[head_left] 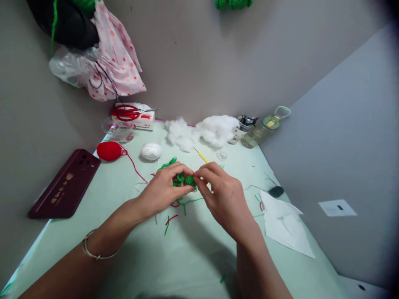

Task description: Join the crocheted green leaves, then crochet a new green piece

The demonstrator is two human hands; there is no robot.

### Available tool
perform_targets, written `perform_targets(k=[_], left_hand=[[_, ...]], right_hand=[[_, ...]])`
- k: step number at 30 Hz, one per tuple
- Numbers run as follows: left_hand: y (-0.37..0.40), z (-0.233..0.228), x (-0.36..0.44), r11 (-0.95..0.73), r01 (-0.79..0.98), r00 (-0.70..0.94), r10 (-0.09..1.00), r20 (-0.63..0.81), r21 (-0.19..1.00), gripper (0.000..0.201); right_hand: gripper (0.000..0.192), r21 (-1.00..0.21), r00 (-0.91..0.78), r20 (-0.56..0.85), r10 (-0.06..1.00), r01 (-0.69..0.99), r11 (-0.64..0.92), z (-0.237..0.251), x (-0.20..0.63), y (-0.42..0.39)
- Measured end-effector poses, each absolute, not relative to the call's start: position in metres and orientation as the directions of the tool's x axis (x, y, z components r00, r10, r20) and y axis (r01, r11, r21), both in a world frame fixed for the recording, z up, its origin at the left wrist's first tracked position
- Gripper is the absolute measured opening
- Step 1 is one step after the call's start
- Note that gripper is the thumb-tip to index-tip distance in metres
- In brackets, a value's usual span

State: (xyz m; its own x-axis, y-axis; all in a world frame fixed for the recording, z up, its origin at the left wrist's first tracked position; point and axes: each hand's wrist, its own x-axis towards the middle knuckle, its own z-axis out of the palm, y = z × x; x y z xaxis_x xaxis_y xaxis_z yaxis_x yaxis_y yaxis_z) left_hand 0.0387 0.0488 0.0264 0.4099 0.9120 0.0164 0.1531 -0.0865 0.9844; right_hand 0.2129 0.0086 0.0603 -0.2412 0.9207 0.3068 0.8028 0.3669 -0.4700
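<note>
Small green crocheted piece pinched between both hands above the middle of a pale green table. Left hand closed on the piece from the left, thumb beneath and fingers curled over the top. Right hand closed on its right end with fingertips together. A silver bangle on the left wrist. Loose green yarn trailing from the piece toward the far side, with short red and green yarn scraps lying on the table just below the hands. Just beyond the right hand, a yellow-handled crochet hook lying flat.

Toward the far left corner, a red ball of yarn with its strand running toward the hands, and a white ball of yarn just beside it. At the left edge, a dark red phone lying camera side up. Along the far edge, red scissors resting on a small box, tufts of white stuffing, a cup of tools and a tilted bottle. Near the right edge, white paper and a small dark object.
</note>
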Motion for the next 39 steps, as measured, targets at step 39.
perform_targets(k=[39], left_hand=[[0.059, 0.034, 0.018, 0.117, -0.130, 0.495, 0.868, -0.037, 0.985, 0.029]], right_hand=[[0.012, -0.594, -0.140, 0.495, 0.857, 0.665, 0.452, 0.081, 0.235, 0.003]])
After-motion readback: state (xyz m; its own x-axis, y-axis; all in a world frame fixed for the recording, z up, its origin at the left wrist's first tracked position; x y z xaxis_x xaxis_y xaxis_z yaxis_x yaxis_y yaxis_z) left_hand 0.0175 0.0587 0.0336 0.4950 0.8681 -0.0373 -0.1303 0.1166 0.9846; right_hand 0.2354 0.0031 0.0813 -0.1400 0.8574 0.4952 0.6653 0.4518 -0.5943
